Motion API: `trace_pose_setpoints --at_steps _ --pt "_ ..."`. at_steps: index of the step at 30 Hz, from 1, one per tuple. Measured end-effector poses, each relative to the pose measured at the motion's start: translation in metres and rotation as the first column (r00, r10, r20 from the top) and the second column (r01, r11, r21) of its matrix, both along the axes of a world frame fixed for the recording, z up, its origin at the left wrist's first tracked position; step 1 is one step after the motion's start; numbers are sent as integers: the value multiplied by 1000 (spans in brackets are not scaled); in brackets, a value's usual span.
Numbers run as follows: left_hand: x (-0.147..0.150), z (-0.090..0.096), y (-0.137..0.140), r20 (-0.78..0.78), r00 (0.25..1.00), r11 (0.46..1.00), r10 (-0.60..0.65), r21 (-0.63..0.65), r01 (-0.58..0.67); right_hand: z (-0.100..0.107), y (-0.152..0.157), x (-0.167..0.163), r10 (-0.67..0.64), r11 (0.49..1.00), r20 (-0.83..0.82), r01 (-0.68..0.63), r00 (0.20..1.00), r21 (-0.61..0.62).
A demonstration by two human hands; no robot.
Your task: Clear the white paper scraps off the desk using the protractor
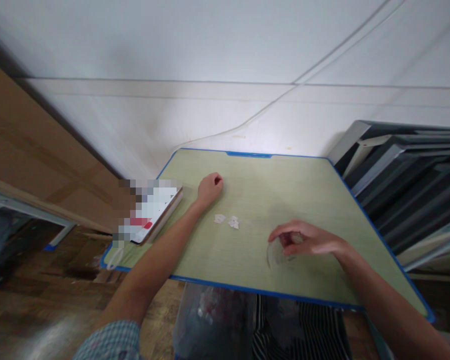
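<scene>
My left hand (210, 187) rests on the pale green tabletop (285, 185) beyond the middle, its fingers curled into a loose fist with nothing visible in it. Nearer the front edge, my right hand (305, 237) has its thumb and fingers closed on a clear round thing (273, 255). It is see-through and faint, so I cannot tell its exact kind. Between the hands lie two small whitish scraps with ragged edges, a left scrap (219, 218) and a right scrap (234, 222). Neither hand touches them.
A white box (161, 205), partly blurred out, sits at the table's left edge beside a whitish loop (115, 258). Dark framed panels (405, 170) lean at the right. A large cardboard sheet (48, 150) stands at the left. A cable (247, 121) runs along the wall.
</scene>
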State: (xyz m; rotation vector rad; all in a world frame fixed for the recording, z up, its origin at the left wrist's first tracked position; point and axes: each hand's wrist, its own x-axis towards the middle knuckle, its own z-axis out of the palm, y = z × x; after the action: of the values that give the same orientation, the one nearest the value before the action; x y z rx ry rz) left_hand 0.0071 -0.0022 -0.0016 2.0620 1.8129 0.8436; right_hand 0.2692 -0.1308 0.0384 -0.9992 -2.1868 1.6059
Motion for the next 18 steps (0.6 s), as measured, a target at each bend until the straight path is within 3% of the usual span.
trace_pose_setpoints --at_steps 3,5,10,18 --pt "0 -1 1 1 1000 1000 2 1 -2 -15 5 -11 -285 949 -128 298 950 105" --pt "0 -2 1 4 1000 1000 2 4 -2 -24 9 -18 -374 907 -182 400 909 131" --pt "0 -2 1 10 1000 1000 5 7 -5 -36 12 -23 -451 868 -207 481 868 125" --pt "2 1 -1 17 1000 1000 8 -7 -8 -36 12 -27 -549 760 -148 565 822 321"
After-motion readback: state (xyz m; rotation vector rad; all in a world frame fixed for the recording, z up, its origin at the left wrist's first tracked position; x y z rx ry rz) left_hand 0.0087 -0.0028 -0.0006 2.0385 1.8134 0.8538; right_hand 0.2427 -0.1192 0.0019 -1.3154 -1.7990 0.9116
